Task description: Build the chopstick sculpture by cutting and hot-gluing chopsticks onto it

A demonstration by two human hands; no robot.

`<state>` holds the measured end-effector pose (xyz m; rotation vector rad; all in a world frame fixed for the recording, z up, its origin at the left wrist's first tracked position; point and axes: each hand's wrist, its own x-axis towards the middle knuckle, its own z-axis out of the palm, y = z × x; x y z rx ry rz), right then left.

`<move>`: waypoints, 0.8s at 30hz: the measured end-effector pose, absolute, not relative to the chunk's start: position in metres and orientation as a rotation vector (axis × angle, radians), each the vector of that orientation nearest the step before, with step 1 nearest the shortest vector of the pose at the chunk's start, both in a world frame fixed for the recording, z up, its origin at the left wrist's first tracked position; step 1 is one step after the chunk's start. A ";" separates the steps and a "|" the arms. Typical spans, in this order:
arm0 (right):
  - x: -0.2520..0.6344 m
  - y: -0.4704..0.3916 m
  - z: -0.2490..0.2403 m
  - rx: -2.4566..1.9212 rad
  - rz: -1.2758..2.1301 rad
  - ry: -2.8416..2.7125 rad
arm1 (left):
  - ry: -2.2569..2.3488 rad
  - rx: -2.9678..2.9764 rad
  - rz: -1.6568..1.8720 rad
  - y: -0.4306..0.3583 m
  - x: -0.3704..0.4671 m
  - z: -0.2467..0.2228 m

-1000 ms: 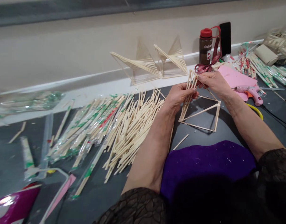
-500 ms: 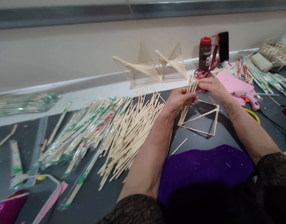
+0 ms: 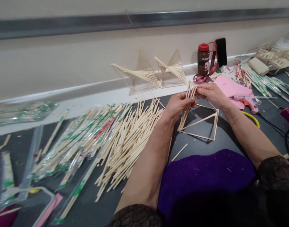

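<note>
- The grey table [image 3: 87, 211] lay crowded.
- Wrapped sticks [image 3: 87, 135] spread beside a loose stick pile [image 3: 132, 138], its right edge hidden by the left forearm [image 3: 149, 160].
- The stick frame [image 3: 199, 121] was between both forearms.
- The left hand [image 3: 181, 102] gripped its upright sticks; the right hand [image 3: 210, 92] pinched its top.
- A red-capped bottle [image 3: 203, 60] stood beyond.
- A pink glue gun [image 3: 249, 102] lay right.
- One short stick [image 3: 179, 152] lay near the frame.

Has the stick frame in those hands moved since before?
No: against the loose stick on the table, the stick frame keeps its place; only the whole view shifted.
</note>
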<state>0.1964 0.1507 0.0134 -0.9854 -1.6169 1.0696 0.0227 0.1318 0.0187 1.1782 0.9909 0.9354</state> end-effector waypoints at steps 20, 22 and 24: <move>0.195 0.150 0.014 -0.968 1.048 -1.624 | 0.999 1.239 0.963 0.129 0.024 0.021; 0.195 0.149 0.016 -0.950 1.034 -1.635 | 0.986 1.235 0.958 0.130 0.023 0.020; 0.195 0.149 0.016 -0.946 1.024 -1.637 | 0.983 1.223 0.954 0.132 0.022 0.018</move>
